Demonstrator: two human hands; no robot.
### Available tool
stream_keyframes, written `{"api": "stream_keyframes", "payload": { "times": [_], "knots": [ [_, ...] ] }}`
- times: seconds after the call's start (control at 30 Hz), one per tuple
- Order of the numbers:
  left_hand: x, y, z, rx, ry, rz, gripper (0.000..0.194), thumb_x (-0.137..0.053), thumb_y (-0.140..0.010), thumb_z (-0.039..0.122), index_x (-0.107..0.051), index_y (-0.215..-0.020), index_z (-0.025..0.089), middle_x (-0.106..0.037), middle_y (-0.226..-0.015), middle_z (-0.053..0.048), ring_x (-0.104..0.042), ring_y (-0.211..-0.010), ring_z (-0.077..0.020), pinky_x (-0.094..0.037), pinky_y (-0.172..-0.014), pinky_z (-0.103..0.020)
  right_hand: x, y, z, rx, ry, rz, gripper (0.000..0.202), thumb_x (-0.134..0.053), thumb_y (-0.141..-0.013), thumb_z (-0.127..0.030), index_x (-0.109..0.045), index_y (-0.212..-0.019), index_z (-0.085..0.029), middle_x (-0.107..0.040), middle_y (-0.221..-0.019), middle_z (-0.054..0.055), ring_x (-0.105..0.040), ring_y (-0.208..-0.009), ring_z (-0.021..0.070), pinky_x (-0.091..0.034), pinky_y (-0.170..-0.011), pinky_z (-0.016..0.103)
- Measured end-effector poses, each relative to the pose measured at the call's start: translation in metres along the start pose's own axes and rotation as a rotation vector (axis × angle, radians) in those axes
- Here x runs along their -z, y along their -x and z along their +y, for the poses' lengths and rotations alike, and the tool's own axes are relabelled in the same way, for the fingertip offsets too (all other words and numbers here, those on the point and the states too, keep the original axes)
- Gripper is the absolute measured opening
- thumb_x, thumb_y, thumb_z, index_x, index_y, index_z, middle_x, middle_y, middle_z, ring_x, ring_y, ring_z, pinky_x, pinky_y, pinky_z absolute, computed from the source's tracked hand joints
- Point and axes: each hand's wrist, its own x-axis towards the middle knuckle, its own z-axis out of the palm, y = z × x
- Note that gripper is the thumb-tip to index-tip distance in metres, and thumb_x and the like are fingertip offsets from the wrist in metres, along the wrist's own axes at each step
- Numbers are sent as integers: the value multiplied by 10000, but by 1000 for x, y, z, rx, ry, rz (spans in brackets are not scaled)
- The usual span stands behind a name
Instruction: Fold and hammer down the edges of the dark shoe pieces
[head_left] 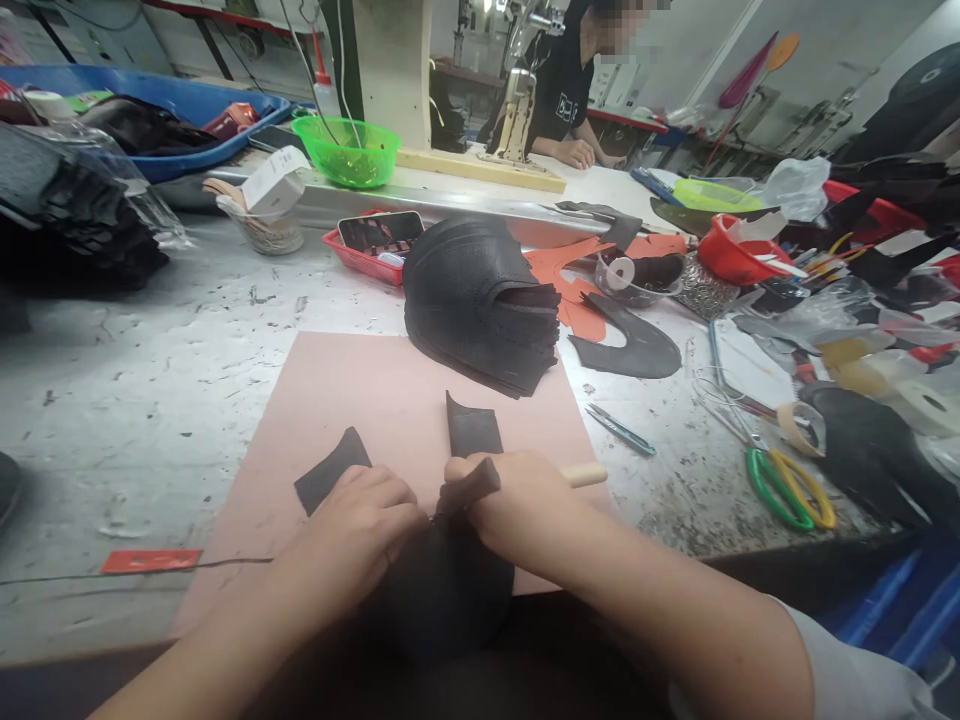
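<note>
Black leather-like piece, between and below both hands at the near edge of the bench: likely light, supple and hardly slippery, best held by its edges. Left hand clamped on its upper edge; right hand clenched around a wooden-handled tool. Beyond the left hand, red basket holding a phone; beyond and right of the right hand, clear dish with white spool.

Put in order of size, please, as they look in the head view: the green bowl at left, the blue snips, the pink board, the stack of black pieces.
1. Pink board
2. Stack of black pieces
3. Green bowl
4. Blue snips
</note>
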Motion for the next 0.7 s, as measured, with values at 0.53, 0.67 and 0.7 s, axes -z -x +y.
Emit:
{"api": "stream_keyframes", "payload": {
  "times": [0.53,0.67,0.7],
  "knots": [
    [22,5,-6,-122,-45,-121,289,-595,-640,95,-552,-901,212,-549,-904,-12,-484,-863,-201,-354,-773,-327,-1,-1,-6,14,-66,12,157,-445,-756,-114,-563,-794,-209,-606,-643,-12,-474,-485,126,-199,-471,268],
    [12,-7,5,-49,-64,-103,171,-495,-713,56,-554,-807,187,-528,-820,-14,-476,-759,-169,-367,-659,-285,3,4,4,-56,1,2,196,-447,-765,-106,-589,-838,-221,-633,-706,0,-533,-563,142,-236,-496,264],
    [6,-11,10,-9,-57,-65,169,-450,-751,48,-554,-779,179,-521,-788,-17,-476,-727,-160,-368,-634,-276,4,7,7,-83,13,21,214,-442,-775,-101,-590,-868,-224,-641,-741,2,-549,-587,143,-244,-500,261]
  ]
}}
